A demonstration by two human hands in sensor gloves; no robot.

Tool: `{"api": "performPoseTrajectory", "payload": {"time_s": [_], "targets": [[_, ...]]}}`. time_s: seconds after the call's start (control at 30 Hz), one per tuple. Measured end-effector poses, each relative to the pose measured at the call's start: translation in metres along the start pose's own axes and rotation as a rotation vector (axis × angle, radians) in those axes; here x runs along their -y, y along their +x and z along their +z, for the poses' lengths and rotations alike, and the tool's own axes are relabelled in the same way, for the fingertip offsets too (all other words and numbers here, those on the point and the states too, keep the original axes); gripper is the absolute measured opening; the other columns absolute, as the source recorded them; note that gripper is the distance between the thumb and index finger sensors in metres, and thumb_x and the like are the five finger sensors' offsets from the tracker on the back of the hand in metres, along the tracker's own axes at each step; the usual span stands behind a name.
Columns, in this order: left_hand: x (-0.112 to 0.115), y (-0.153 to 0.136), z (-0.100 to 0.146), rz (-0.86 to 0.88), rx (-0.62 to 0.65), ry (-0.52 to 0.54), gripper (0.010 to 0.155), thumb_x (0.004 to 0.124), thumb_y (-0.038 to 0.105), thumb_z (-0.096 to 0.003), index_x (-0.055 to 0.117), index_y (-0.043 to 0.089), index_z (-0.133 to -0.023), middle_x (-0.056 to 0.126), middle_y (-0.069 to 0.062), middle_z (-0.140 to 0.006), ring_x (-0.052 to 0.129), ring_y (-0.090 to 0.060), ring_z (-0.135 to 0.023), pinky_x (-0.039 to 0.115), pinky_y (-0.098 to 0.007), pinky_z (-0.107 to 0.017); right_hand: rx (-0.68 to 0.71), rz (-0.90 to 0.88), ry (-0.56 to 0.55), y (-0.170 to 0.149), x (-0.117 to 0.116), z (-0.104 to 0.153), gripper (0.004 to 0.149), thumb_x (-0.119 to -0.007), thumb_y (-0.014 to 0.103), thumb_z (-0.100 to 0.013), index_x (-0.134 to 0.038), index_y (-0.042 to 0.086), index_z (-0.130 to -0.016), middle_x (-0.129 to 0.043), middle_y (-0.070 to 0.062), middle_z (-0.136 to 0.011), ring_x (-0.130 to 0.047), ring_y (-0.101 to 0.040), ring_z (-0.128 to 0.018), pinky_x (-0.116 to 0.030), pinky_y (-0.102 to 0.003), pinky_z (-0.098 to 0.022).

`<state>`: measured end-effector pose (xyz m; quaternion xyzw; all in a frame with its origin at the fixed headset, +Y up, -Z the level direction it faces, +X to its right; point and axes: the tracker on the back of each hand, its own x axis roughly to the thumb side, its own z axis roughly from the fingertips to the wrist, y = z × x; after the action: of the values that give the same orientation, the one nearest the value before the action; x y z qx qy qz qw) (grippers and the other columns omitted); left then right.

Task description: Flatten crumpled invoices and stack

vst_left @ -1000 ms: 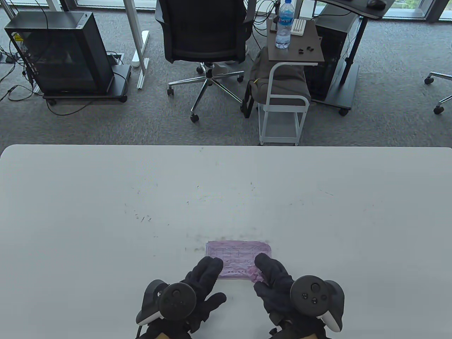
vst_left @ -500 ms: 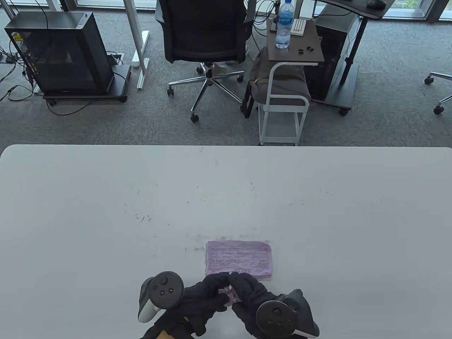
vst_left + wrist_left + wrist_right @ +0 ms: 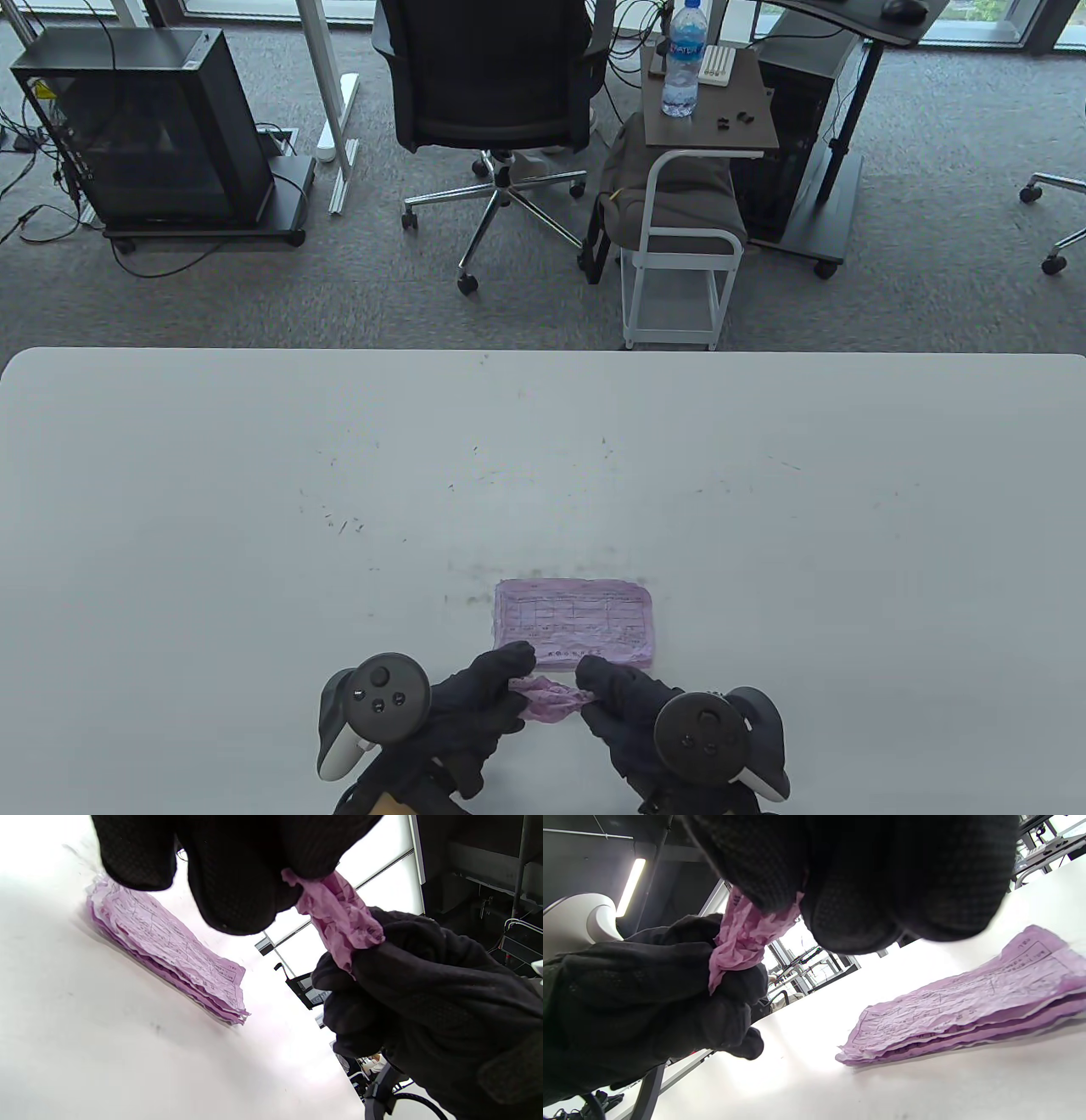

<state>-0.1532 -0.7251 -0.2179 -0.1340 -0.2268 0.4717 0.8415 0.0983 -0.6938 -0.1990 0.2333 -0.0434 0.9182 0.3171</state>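
Note:
A stack of flattened purple invoices lies on the white table near its front edge; it also shows in the left wrist view and the right wrist view. A crumpled purple invoice hangs stretched between both hands, just in front of the stack and above the table. My left hand pinches its left end. My right hand pinches its right end. The crumpled sheet also shows in the left wrist view and the right wrist view.
Beyond the table's far edge stand an office chair, a white side cart with a water bottle, and a black computer case on the carpet.
My right hand lifted the crumpled invoice off the stack and drew it toward me. Both hands met on it, then moved apart, stretching it between them.

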Motion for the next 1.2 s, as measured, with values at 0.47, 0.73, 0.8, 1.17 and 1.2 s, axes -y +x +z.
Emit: {"api": "performPoseTrajectory", "payload": {"time_s": [0.47,0.73,0.8,1.17,1.2], "targets": [[0.005,-0.003,0.002,-0.056,-0.084,-0.029,0.062,0.058,0.050,-0.0588,0.069,0.008,-0.103,0.082,-0.013,-0.091,0.098,-0.035,-0.066,0.072,-0.061,-0.061,-0.091,-0.321,0.061,-0.023,0.002,-0.001,0.038,-0.069,0.034,-0.058,-0.075,0.008,-0.084,-0.094,-0.020,-0.071,-0.100,-0.029,-0.046,-0.091,-0.040,-0.028],[0.017,0.012,-0.002,-0.004,0.123,-0.196,0.107,0.080,0.068,-0.0428,0.028,0.011,-0.117,0.014,-0.021,-0.118,0.046,-0.055,-0.107,0.053,-0.072,-0.070,-0.107,-0.217,-0.008,-0.023,0.006,0.004,0.037,-0.072,0.038,-0.056,-0.078,0.010,-0.079,-0.096,-0.018,-0.066,-0.101,-0.027,-0.042,-0.092,-0.038,-0.025],[0.025,0.018,-0.005,-0.065,0.136,-0.238,0.106,0.082,0.064,-0.0452,0.025,0.011,-0.116,0.012,-0.021,-0.117,0.045,-0.055,-0.107,0.054,-0.072,-0.070,-0.113,-0.235,-0.031,-0.020,0.006,0.006,0.037,-0.072,0.039,-0.056,-0.078,0.010,-0.079,-0.096,-0.017,-0.066,-0.101,-0.027,-0.042,-0.092,-0.037,-0.025],[0.015,0.019,-0.006,0.034,0.142,0.001,0.047,0.068,0.037,-0.0607,0.072,0.019,-0.104,0.053,-0.015,-0.114,0.072,-0.047,-0.098,0.062,-0.068,-0.067,-0.109,-0.230,-0.066,-0.023,0.014,0.011,0.042,-0.071,0.040,-0.054,-0.073,0.012,-0.085,-0.092,-0.020,-0.075,-0.099,-0.029,-0.050,-0.091,-0.040,-0.030],[0.014,0.018,-0.006,0.025,0.136,0.003,0.047,0.068,0.036,-0.0608,0.072,0.018,-0.104,0.054,-0.015,-0.114,0.072,-0.047,-0.097,0.062,-0.068,-0.067,-0.097,-0.240,-0.073,-0.024,0.014,0.012,0.052,-0.070,0.044,-0.054,-0.063,0.011,-0.093,-0.081,-0.024,-0.088,-0.095,-0.035,-0.061,-0.089,-0.042,-0.036]]}}
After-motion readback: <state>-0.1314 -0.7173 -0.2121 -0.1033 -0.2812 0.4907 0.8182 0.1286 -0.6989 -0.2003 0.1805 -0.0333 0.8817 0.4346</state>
